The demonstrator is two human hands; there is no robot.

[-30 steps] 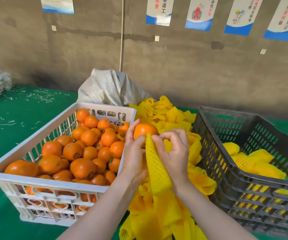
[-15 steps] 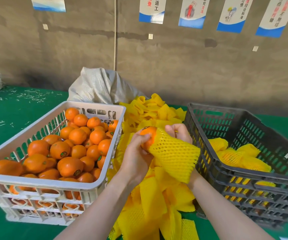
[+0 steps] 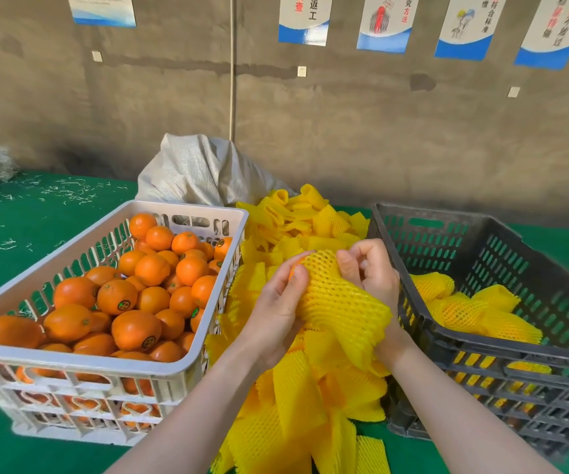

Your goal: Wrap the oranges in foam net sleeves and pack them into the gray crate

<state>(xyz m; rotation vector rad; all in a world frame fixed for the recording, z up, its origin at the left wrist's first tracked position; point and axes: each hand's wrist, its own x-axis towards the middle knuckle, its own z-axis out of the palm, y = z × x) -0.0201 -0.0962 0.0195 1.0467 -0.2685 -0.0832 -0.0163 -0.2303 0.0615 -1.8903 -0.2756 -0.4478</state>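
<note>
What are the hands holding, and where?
An orange in a yellow net sleeve: the left hand grips its bare end, the right hand grips the sleeve's side.

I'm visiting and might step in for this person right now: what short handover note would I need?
Left hand holds the orange, mostly covered by the foam net sleeve.
Right hand pinches the sleeve's edge.
White crate, left, holds many bare oranges; spare sleeves lie piled between the crates.
Done: a few wrapped oranges lie in the gray crate.
Left: finish this wrap, place it in the gray crate, repeat.
</note>
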